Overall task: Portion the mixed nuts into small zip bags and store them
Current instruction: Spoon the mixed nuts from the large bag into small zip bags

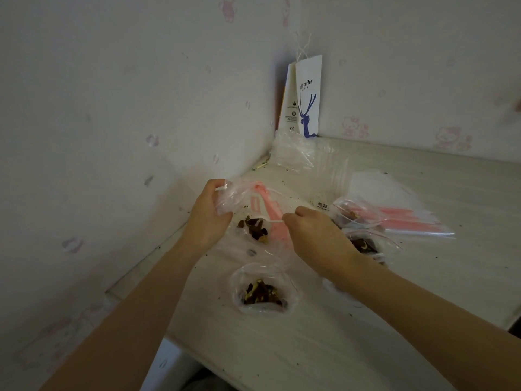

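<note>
A clear zip bag (239, 198) with dark mixed nuts (255, 228) at its bottom is held up over the table. My left hand (210, 214) grips its left top corner, and my right hand (313, 230) pinches the zip strip at the right. A pink scoop (270, 213) shows through the plastic. A small filled bag (263, 292) lies nearer me on the table. Two more bags with nuts (363, 244) lie behind my right wrist.
A pack of flat pink-edged zip bags (408, 218) lies to the right. Crumpled clear plastic (296, 153) and a white paper coffee bag (306, 97) stand in the wall corner. Crumbs dot the white table (423, 292). The wall runs close along the left.
</note>
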